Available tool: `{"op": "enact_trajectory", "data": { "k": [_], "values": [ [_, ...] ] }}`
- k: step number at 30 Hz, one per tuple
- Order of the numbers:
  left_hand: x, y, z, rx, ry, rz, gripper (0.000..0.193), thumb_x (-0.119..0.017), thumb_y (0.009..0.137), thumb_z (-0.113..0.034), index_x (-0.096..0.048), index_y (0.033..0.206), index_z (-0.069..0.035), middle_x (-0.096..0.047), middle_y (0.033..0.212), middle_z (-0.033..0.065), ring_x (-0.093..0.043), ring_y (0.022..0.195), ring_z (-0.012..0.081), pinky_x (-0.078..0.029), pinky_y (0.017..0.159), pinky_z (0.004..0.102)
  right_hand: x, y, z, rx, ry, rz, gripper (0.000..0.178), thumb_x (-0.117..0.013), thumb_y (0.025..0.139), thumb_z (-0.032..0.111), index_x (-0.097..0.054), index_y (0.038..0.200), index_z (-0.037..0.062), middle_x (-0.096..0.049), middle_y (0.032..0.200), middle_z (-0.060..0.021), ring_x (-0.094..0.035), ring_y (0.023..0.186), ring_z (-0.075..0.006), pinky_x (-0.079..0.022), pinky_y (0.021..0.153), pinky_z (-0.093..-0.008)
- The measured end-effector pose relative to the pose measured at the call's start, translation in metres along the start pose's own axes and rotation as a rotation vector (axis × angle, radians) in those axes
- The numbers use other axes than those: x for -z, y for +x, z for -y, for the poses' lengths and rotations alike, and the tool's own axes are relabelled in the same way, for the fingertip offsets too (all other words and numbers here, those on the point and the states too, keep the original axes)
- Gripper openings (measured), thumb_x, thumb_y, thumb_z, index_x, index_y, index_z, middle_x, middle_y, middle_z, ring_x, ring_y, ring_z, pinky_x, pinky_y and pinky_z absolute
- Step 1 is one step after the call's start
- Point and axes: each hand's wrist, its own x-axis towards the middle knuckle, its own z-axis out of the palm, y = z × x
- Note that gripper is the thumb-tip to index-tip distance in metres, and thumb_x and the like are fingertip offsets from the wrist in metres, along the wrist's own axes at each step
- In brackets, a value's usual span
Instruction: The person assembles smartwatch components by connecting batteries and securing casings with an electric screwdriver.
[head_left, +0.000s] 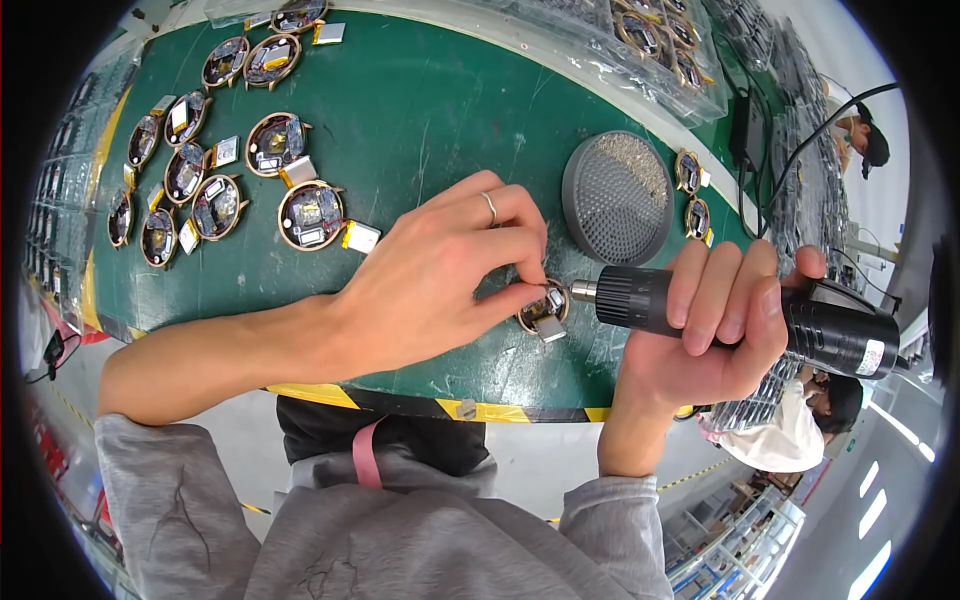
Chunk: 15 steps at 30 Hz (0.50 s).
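Note:
My right hand (pixel 715 325) is wrapped round a black electric screwdriver (pixel 632 297), which lies almost level with its metal bit end pointing left. Just off that tip, a small open watch case (pixel 556 303) sits on the green mat, its circuit parts showing and a silver battery (pixel 549 328) hanging out toward me. My left hand (pixel 440 260), with a ring on one finger, pinches thumb and forefinger together at the case's left rim. Whether a tiny part is also between those fingertips is hidden. Beyond the screwdriver stands a round grey dimpled tray (pixel 617 205) with small screws heaped at its far side.
Several open watch cases with batteries (pixel 311 214) lie across the left of the green mat (pixel 430 110). Two more watch cases (pixel 697 217) lie right of the tray. Clear plastic trays (pixel 665 50) stand at the back. Black cables (pixel 800 150) run along the right; other people sit beyond.

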Motion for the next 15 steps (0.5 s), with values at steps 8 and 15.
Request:
{"op": "enact_trajectory", "data": {
  "k": [8, 15],
  "values": [
    [0.000, 0.000, 0.001, -0.002, -0.006, 0.030, 0.021, -0.080, 0.074, -0.005, -0.064, 0.087, -0.007, -0.061, 0.098, 0.0024, -0.056, 0.093, 0.0236, -0.048, 0.077, 0.0356, 0.003, -0.003, 0.002, -0.003, -0.029, 0.048, 0.032, -0.045, 0.095, 0.002, -0.048, 0.127, 0.0041, -0.040, 0.068, 0.0016, -0.038, 0.048, -0.0069, -0.037, 0.049, -0.0253],
    [-0.002, -0.005, -0.004, -0.145, 0.371, 0.145, 0.049, -0.083, 0.067, -0.021, -0.062, 0.110, -0.008, -0.057, 0.113, 0.0067, -0.054, 0.105, 0.0285, -0.046, 0.087, 0.0412, 0.017, 0.000, 0.010, -0.024, -0.073, 0.113, 0.044, -0.050, 0.094, 0.001, -0.038, 0.136, 0.0097, -0.049, 0.066, -0.0022, -0.044, 0.045, -0.0134, -0.044, 0.046, -0.0312]
  ]
}}
